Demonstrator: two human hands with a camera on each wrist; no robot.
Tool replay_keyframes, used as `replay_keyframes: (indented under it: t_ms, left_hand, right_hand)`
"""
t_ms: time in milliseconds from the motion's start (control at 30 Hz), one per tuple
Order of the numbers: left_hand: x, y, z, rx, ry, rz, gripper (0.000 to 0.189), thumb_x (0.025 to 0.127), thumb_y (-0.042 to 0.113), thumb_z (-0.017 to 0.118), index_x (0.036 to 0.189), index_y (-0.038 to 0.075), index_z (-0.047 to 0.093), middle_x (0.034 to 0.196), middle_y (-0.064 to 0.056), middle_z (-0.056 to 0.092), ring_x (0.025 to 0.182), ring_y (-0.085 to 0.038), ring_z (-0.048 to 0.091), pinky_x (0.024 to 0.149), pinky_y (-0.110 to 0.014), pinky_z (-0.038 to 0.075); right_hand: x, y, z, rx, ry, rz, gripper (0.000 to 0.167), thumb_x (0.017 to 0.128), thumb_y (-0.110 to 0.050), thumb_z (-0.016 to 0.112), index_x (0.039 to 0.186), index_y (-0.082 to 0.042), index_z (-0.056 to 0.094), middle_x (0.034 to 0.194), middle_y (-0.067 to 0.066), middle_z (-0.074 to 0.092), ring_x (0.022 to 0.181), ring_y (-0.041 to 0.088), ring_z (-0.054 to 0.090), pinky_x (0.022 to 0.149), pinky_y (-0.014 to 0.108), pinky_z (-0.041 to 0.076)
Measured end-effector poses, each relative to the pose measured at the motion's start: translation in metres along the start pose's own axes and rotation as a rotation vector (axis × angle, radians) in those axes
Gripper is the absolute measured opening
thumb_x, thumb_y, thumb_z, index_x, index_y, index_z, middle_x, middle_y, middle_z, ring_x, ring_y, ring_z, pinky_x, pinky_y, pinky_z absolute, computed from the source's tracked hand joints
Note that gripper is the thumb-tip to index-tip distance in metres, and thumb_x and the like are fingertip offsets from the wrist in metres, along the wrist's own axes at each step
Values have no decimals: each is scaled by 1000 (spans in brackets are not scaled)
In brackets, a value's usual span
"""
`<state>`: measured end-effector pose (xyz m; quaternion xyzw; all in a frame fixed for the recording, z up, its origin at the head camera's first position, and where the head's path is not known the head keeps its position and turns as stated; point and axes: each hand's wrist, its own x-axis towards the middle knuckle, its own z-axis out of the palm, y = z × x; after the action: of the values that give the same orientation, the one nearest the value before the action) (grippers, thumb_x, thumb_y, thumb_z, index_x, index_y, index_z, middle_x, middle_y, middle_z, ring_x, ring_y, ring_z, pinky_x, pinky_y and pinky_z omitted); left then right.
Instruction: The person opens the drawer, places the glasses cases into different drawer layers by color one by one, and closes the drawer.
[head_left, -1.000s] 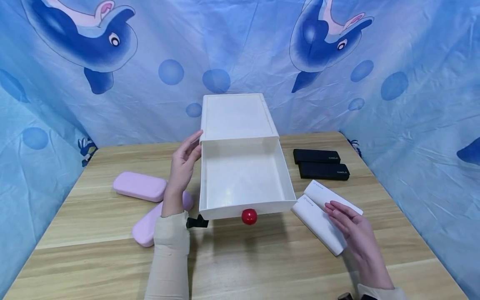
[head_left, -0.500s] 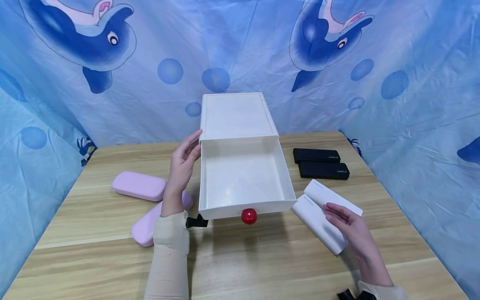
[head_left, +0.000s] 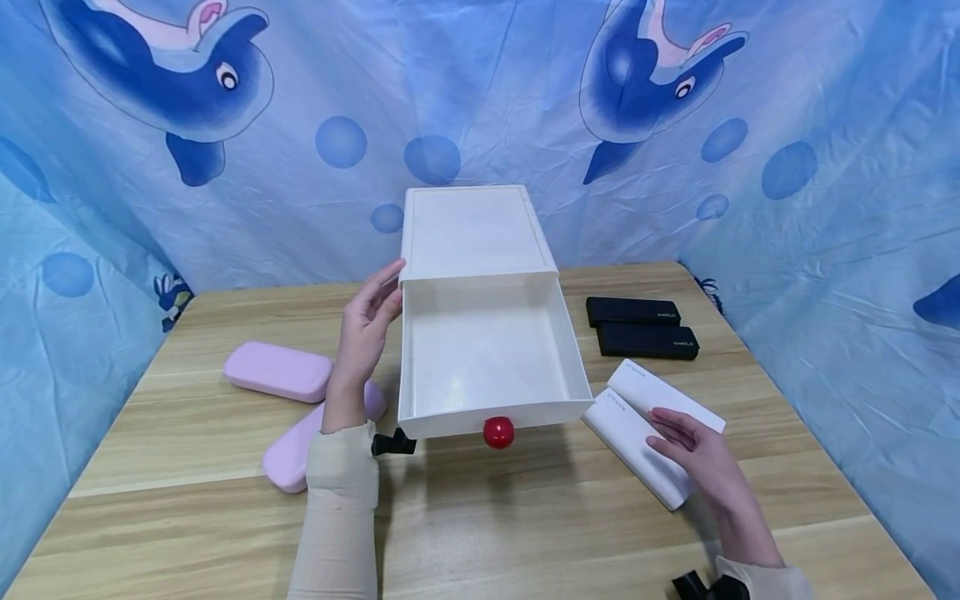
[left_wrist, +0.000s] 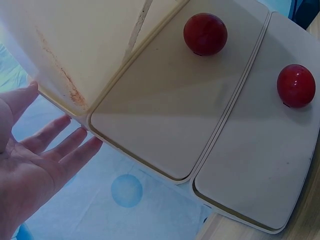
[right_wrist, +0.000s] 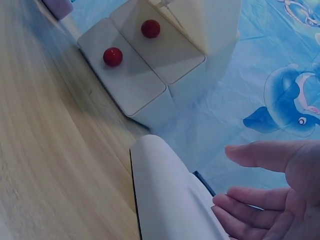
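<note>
A white drawer cabinet (head_left: 474, 233) stands mid-table, its top drawer (head_left: 491, 354) pulled far out and with nothing inside. A red knob (head_left: 498, 432) sits on that drawer's front. Two closed drawers (left_wrist: 150, 107) with red knobs show below it in the left wrist view. My left hand (head_left: 365, 329) touches the cabinet's left side with its fingertips, fingers loosely extended. At the right, my right hand (head_left: 701, 457) hovers over two long white cases, the nearer case (head_left: 637, 450) and the farther case (head_left: 663, 392). Its thumb stands apart from the fingers, with nothing gripped.
Two black cases (head_left: 647, 341) lie behind the white ones, right of the cabinet. On the left are a pink case (head_left: 277, 372) and a second pink case (head_left: 292, 454), partly hidden by my left forearm. A blue dolphin-print cloth (head_left: 495, 100) surrounds the wooden table (head_left: 495, 533).
My right hand has lowered slightly over the white cases, and its thumb has spread away from the fingers. The left hand and the drawer hold still.
</note>
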<state>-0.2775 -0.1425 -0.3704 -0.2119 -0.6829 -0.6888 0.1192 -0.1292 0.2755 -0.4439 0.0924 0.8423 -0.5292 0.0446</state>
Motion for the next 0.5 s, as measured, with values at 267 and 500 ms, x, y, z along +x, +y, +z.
replay_keyframes:
  t_ms: [267,500]
  left_hand:
    - [0,1,1,-9,-4,-3,44,102,12,47,145,5,43,148,-11,44,132,-33,47,98,-19,51]
    - [1,0,0,-11,1,-7,43,102,13,47,144,5,44,148,-13,44,132,-34,47,97,-16,50]
  right_hand:
    - [0,2,-1,-101,-20,2,65,89,-25,71,140,6,43,141,27,50,112,0,60,83,0,41]
    - [6,-2,8,-268,-46,-26,70,85,-22,75,141,3,42,143,29,46,134,44,43,109,52,41]
